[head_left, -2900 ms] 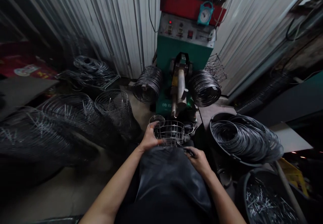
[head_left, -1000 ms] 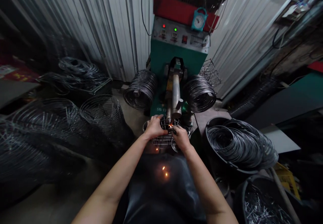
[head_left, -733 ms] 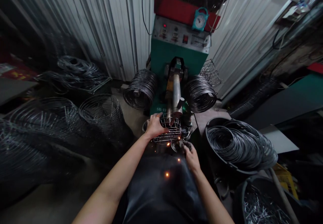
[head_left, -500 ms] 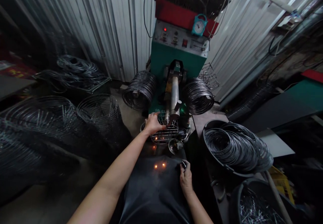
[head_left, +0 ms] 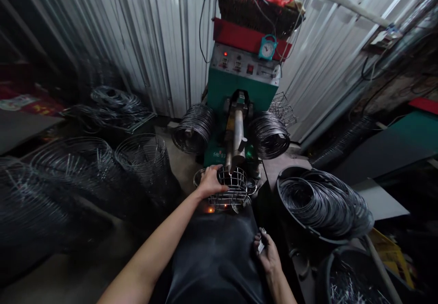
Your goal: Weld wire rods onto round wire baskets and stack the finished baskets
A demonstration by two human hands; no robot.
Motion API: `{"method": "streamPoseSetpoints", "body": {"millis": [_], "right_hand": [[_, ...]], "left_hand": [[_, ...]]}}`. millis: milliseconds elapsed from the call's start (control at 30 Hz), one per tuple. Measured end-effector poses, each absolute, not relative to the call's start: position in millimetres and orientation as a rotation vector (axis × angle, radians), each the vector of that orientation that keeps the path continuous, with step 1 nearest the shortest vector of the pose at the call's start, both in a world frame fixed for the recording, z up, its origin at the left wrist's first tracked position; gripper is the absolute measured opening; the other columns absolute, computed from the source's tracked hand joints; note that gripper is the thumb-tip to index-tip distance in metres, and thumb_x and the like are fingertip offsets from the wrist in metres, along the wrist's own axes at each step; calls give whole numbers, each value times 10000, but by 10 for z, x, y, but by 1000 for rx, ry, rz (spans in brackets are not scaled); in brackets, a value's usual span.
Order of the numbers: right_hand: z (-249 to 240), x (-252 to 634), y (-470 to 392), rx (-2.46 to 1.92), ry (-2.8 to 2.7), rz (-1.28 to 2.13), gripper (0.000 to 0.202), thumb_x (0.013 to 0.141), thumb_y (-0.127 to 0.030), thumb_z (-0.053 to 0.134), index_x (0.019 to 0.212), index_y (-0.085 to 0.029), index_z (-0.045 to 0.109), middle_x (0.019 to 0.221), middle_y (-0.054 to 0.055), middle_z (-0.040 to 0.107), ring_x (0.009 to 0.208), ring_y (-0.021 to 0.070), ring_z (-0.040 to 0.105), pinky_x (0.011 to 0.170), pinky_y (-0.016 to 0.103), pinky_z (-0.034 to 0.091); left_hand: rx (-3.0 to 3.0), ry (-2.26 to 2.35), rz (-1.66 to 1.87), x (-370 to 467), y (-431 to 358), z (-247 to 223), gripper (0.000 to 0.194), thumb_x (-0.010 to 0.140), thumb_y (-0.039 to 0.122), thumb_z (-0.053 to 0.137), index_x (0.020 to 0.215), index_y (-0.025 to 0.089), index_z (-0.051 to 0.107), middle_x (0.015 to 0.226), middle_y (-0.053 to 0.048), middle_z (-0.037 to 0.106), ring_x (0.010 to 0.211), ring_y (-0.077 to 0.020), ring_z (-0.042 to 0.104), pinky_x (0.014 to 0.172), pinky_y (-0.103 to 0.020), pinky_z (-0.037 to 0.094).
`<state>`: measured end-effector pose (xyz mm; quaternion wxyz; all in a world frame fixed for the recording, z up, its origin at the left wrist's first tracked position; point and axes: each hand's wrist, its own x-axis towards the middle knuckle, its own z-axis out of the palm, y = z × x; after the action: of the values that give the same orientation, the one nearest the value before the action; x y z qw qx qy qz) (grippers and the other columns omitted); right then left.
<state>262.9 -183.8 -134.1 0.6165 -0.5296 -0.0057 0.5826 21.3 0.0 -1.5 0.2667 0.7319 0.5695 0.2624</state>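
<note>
My left hand (head_left: 209, 184) is closed on the left side of a round wire basket (head_left: 236, 194), thumb pointing right across its wires. The basket sits beneath the tip of a thick metal electrode arm (head_left: 238, 128) on a green welding machine (head_left: 219, 87). Orange sparks (head_left: 211, 210) glow just below the basket. Low on the right, beside the black apron (head_left: 219, 249), my right hand (head_left: 271, 254) is curled around small, shiny metal pieces (head_left: 262, 243); their exact kind is too small to make out.
Wire coils (head_left: 193, 128) hang on both sides of the machine. To the right stand a tub of wire rings (head_left: 321, 203) and a bucket of metal bits (head_left: 352, 281). Tall wire mesh cylinders (head_left: 143, 167) line the left. A blue clock (head_left: 267, 47) hangs on the machine.
The basket has turned or tilted under the electrode, with my left hand still on it. My right hand has moved right and down. The sparks have changed position and the view has shifted.
</note>
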Motion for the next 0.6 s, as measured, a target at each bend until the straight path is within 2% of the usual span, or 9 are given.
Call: {"method": "streamPoseSetpoints", "body": {"millis": [133,267,333,433,500,600], "right_hand": [[-1251,2641,-1876,-1245,-29,1330,250,558,-273,729,756,-196,597,558,-38,573,464,108,537,400,200,407],[-1218,2554,-1876,-1380,-259,1183,328,557,-371,745,821,-198,656,549,-41,572,416,97,483,347,185,328],[-1214,2506,-1895,-1503,-425,1047,371,587,-434,730,859,-187,677,575,-18,607,441,122,521,363,209,368],[-1220,2472,-1972,-1628,-768,865,359,641,-470,699,843,-173,704,764,59,694,706,213,646,600,296,517],[-1251,2482,-2054,-1665,-1022,806,333,685,-476,660,829,-180,716,860,88,706,843,251,650,754,341,519],[-1340,2526,-2168,-1687,-1258,756,328,745,-478,587,856,-197,713,893,101,705,874,262,652,804,370,515]], "left_hand": [[2001,1548,720,197,-121,-39,863,491,327,774,1269,195,426,1240,-97,488,1161,-304,439,983,-435,361],[2012,1559,705,224,-143,-23,852,494,338,768,1265,205,431,1240,-100,489,1167,-307,433,978,-442,364],[2018,1568,697,243,-148,-1,848,496,344,770,1264,215,434,1245,-100,490,1177,-313,426,980,-453,361],[2000,1522,710,187,-141,-1,919,481,371,791,1294,189,405,1307,-131,447,1233,-328,375,1023,-482,310],[1894,1413,808,44,-128,-64,980,500,412,788,1339,173,341,1376,-144,379,1285,-315,326,1061,-462,272],[1576,1284,1056,-258,-158,-281,934,634,453,704,1391,182,229,1423,-135,334,1311,-273,319,1066,-407,290]]}}
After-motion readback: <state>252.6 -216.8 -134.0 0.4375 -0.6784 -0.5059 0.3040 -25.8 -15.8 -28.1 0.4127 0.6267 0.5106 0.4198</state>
